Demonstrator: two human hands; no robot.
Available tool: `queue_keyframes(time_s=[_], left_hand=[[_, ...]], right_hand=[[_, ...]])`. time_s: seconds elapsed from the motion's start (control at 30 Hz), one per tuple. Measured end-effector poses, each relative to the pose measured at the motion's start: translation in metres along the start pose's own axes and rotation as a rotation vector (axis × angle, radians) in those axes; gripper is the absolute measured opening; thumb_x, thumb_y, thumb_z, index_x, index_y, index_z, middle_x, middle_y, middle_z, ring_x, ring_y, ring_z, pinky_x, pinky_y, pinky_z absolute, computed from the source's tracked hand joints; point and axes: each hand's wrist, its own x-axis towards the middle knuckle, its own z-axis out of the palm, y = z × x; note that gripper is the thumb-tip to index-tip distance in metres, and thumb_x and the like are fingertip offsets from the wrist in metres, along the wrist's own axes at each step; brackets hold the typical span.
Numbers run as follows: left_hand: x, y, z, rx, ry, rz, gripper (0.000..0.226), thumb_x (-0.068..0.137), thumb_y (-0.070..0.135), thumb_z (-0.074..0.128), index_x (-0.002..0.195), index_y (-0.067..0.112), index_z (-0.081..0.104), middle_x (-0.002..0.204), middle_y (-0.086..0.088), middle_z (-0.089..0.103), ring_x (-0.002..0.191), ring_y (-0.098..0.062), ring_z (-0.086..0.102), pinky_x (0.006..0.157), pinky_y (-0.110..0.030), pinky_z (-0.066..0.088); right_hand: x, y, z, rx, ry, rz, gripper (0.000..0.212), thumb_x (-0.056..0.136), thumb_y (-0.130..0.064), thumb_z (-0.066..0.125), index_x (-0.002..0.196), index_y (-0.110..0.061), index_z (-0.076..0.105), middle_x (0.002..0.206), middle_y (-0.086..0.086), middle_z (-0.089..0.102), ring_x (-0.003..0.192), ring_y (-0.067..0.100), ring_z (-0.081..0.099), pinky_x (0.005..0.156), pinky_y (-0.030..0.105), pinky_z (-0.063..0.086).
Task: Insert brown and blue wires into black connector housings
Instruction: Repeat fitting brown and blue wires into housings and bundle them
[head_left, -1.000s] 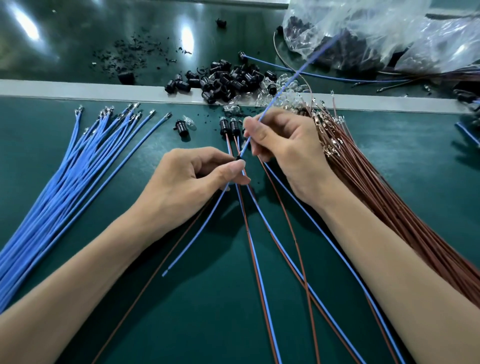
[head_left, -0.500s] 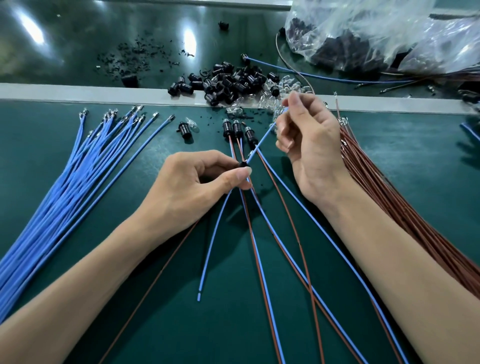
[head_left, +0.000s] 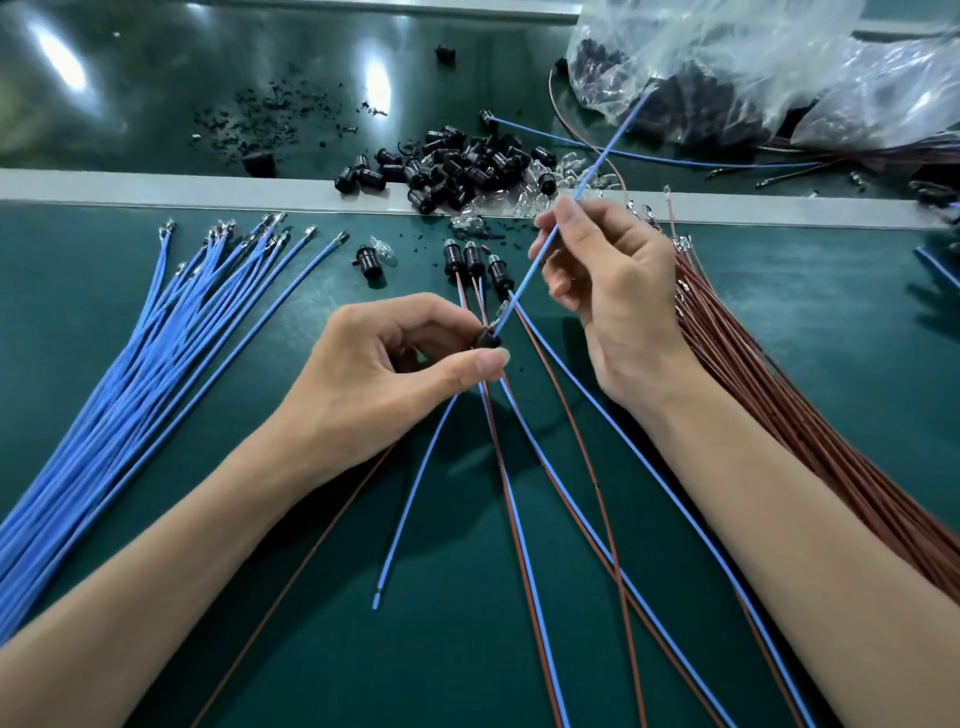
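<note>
Hidden: black housing (head_left: 488, 340) is mostly covered by the left thumb and forefinger. Can't tell if the wire tip is seated in it.
Cut off: blue wire bundle (head_left: 156, 332) at left and brown wire bundle (head_left: 753, 374) at right run out of frame.
Blurred: plastic bag (head_left: 727, 62) contents are dark and unclear.
Left hand (head_left: 395, 364): curled, pinching the housing over the green mat (head_left: 805, 291), near centre.
Right hand (head_left: 618, 291): thumb and forefinger pinch the blue wire (head_left: 524, 278), other fingers loosely bent. The wire slants down-left, lower end at the housing.
Spare housings (head_left: 457, 166): loose pile beyond the hands.
</note>
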Motion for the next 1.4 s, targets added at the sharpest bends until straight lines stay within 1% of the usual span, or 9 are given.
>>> queue_keyframes(time_s=[0.07,0.17,0.33,0.5,0.67,0.87,1.03,1.23,1.4], left_hand=[[0.0016,-0.001,0.0003,-0.016,0.02,-0.013,0.018,0.074,0.033,0.071,0.084,0.018,0.069,0.077,0.005,0.074,0.073,-0.015,0.07,0.068,-0.028,0.051],[0.0033,-0.002,0.0005,-0.085,0.059,-0.03,0.016,0.075,0.032,0.068,0.084,0.019,0.067,0.078,0.006,0.075,0.075,-0.006,0.069,0.069,-0.013,0.049],[0.0027,-0.0016,0.0014,-0.073,0.054,-0.035,0.022,0.076,0.03,0.068,0.088,0.012,0.068,0.078,0.005,0.075,0.076,-0.005,0.07,0.07,-0.013,0.051],[0.0016,-0.0004,0.0027,0.012,0.049,-0.043,0.023,0.074,0.035,0.069,0.085,0.015,0.069,0.075,0.009,0.074,0.072,-0.002,0.068,0.07,-0.017,0.052],[0.003,0.0,0.003,-0.018,0.071,-0.05,0.025,0.074,0.032,0.068,0.087,0.01,0.07,0.076,0.007,0.074,0.072,-0.001,0.068,0.067,-0.01,0.049],[0.0021,-0.0016,0.0051,-0.002,0.086,-0.053,0.018,0.074,0.033,0.069,0.084,0.018,0.069,0.074,0.01,0.074,0.071,0.0,0.069,0.067,-0.012,0.051],[0.0028,-0.0018,0.0053,-0.012,0.096,-0.043,0.021,0.073,0.033,0.069,0.085,0.016,0.069,0.076,0.008,0.074,0.072,-0.004,0.069,0.067,-0.012,0.051],[0.003,-0.0028,0.0057,0.002,0.107,-0.034,0.023,0.074,0.034,0.07,0.086,0.014,0.069,0.075,0.009,0.074,0.071,-0.001,0.069,0.066,-0.014,0.052],[0.0032,-0.0031,0.0053,-0.006,0.104,-0.034,0.024,0.073,0.035,0.07,0.087,0.015,0.07,0.077,0.007,0.074,0.075,-0.007,0.071,0.068,-0.013,0.05]], right_hand=[[-0.0013,-0.0007,-0.0008,0.037,-0.041,-0.026,0.015,0.09,-0.013,0.059,0.075,-0.012,0.062,0.059,-0.004,0.061,0.046,0.007,0.043,0.044,0.014,0.031],[-0.0036,0.0005,-0.0002,-0.019,-0.145,-0.041,0.015,0.082,-0.014,0.063,0.069,-0.017,0.068,0.059,-0.003,0.062,0.049,0.008,0.045,0.047,0.014,0.033],[-0.0077,0.0009,0.0007,-0.123,-0.294,-0.019,0.016,0.081,-0.017,0.065,0.065,-0.018,0.071,0.059,-0.001,0.063,0.051,0.008,0.049,0.049,0.013,0.035],[-0.0008,-0.0011,-0.0036,0.15,-0.124,0.051,0.022,0.085,-0.021,0.059,0.065,-0.019,0.069,0.061,-0.001,0.054,0.049,0.006,0.04,0.045,0.017,0.028],[-0.005,0.0048,0.0004,-0.192,-0.264,-0.035,0.018,0.082,-0.022,0.065,0.065,-0.019,0.072,0.052,-0.006,0.052,0.05,0.008,0.037,0.049,0.015,0.029],[-0.0016,-0.0008,-0.0028,0.059,-0.137,0.029,0.024,0.089,-0.023,0.056,0.068,-0.017,0.064,0.053,-0.005,0.052,0.048,0.006,0.04,0.045,0.016,0.028],[-0.0064,0.0041,0.0001,-0.209,-0.288,-0.039,0.023,0.086,-0.022,0.062,0.065,-0.017,0.071,0.052,-0.006,0.052,0.051,0.007,0.04,0.05,0.014,0.031],[-0.0029,-0.0008,-0.0026,0.02,-0.164,-0.005,0.017,0.089,-0.022,0.056,0.075,-0.016,0.064,0.056,-0.004,0.052,0.05,0.008,0.039,0.046,0.018,0.029],[-0.0085,0.0003,0.0018,-0.242,-0.277,-0.053,0.014,0.081,-0.018,0.065,0.068,-0.014,0.069,0.05,-0.011,0.053,0.05,0.006,0.04,0.05,0.016,0.032]])
